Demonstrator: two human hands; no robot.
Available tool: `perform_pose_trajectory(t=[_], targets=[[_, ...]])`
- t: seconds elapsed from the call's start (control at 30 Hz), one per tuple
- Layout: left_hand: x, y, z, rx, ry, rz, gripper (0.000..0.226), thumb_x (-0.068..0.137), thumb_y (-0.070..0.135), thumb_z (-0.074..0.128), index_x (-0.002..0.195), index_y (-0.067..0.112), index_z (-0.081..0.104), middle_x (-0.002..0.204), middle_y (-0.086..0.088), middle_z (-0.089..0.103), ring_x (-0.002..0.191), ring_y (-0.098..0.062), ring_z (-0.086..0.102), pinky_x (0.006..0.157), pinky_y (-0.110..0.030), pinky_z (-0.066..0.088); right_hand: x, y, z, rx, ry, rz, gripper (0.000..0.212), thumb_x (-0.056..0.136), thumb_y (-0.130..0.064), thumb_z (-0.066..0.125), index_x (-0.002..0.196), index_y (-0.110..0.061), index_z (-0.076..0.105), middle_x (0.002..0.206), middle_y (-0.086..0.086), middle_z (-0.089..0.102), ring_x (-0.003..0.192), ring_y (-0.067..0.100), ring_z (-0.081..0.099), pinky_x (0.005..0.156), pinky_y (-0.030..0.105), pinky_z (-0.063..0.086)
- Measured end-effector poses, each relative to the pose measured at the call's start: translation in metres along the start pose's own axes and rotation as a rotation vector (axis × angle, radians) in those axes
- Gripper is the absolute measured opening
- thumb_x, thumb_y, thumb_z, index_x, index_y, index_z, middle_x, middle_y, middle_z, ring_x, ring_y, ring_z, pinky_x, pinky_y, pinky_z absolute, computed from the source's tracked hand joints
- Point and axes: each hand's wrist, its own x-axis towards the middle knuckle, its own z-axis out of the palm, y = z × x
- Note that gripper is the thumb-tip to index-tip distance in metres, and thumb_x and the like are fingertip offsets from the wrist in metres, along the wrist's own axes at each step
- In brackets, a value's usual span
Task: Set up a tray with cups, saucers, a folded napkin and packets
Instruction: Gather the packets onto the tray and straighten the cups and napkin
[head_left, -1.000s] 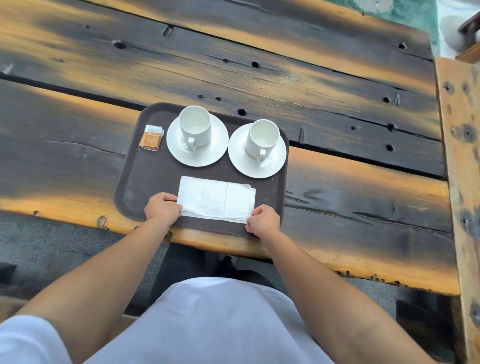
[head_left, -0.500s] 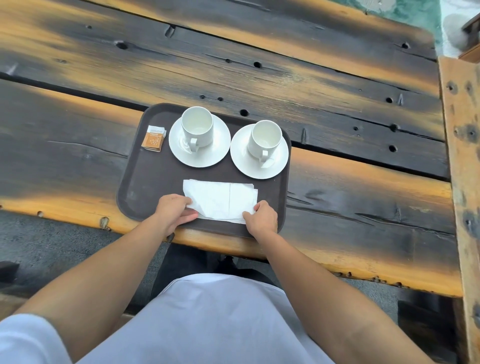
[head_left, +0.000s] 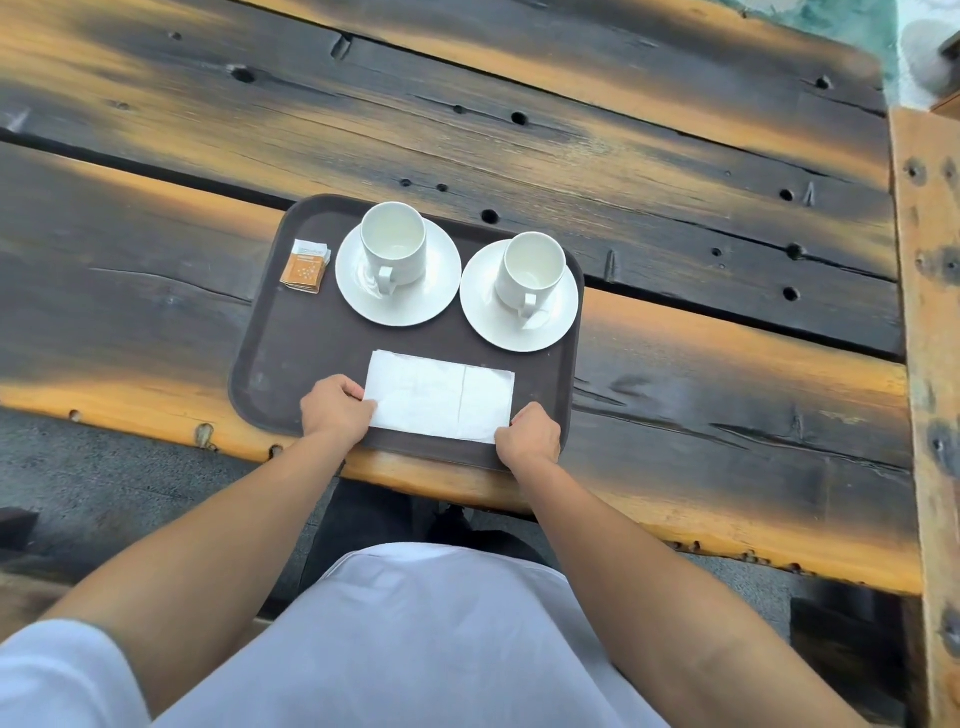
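Head camera looks down on a dark brown tray (head_left: 291, 358) that lies on a weathered wooden table (head_left: 675, 208), with the tray's near edge close to the table's near edge.

A folded white napkin (head_left: 439, 397) lies flat on the tray along its near edge, about midway across, with its long side running left to right. The left hand (head_left: 335, 410) rests on the tray at the napkin's left end, fingers curled, pinching that short edge. The right hand (head_left: 530, 434) sits at the tray's near edge by the napkin's near right corner, fingers curled under and nipping the corner. How much paper lies under either set of fingertips cannot be told.

On the far half of the tray stand two white saucers, side by side and just apart. The left saucer (head_left: 363, 291) carries an upright white cup (head_left: 393, 244), handle turned toward the tray's near edge. The right saucer (head_left: 488, 322), close to the tray's right rim, carries a second cup (head_left: 531, 267), handle turned the same way. Both cups look empty.

In the tray's far left corner, just beside the left saucer, lies a small stack of packets (head_left: 305, 266), the top one orange and white.
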Motion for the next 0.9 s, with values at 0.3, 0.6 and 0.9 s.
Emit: perform_pose_trajectory(t=[0.3, 0.6, 0.9], targets=[[-0.005, 0.015, 0.010, 0.029, 0.073, -0.060, 0.039, 0.079, 0.017, 0.074, 0.058, 0.024, 0.042, 0.062, 0.002, 0.048, 0.055, -0.013, 0.041, 0.050, -0.026, 0.034, 0.003, -0.013, -0.002, 0.073, -0.005, -0.030, 0.023, 0.087, -0.011, 0.054, 0.110, -0.008, 0.052, 0.111, 0.011, 0.057, 0.089, 0.027, 0.053, 0.071, 0.032, 0.045], [-0.009, 0.034, 0.018, 0.070, 0.000, -0.124, 0.065, 0.075, 0.027, 0.086, 0.125, 0.004, 0.051, 0.134, -0.017, 0.047, 0.110, -0.036, 0.058, 0.084, -0.040, 0.048, 0.012, -0.007, -0.002, 0.124, -0.038, -0.020, 0.021, 0.086, -0.009, 0.057, 0.102, -0.016, 0.045, 0.100, 0.004, 0.048, 0.087, 0.025, 0.051, 0.069, 0.029, 0.042], [0.003, 0.032, 0.017, -0.090, -0.081, -0.119, 0.046, 0.075, 0.022, 0.084, 0.062, 0.017, 0.040, 0.068, 0.000, 0.048, 0.066, -0.022, 0.045, 0.053, -0.028, 0.033, 0.014, -0.008, -0.005, 0.114, -0.062, -0.020, 0.026, 0.087, -0.011, 0.058, 0.110, -0.014, 0.048, 0.100, 0.003, 0.049, 0.088, 0.025, 0.053, 0.070, 0.030, 0.043]])
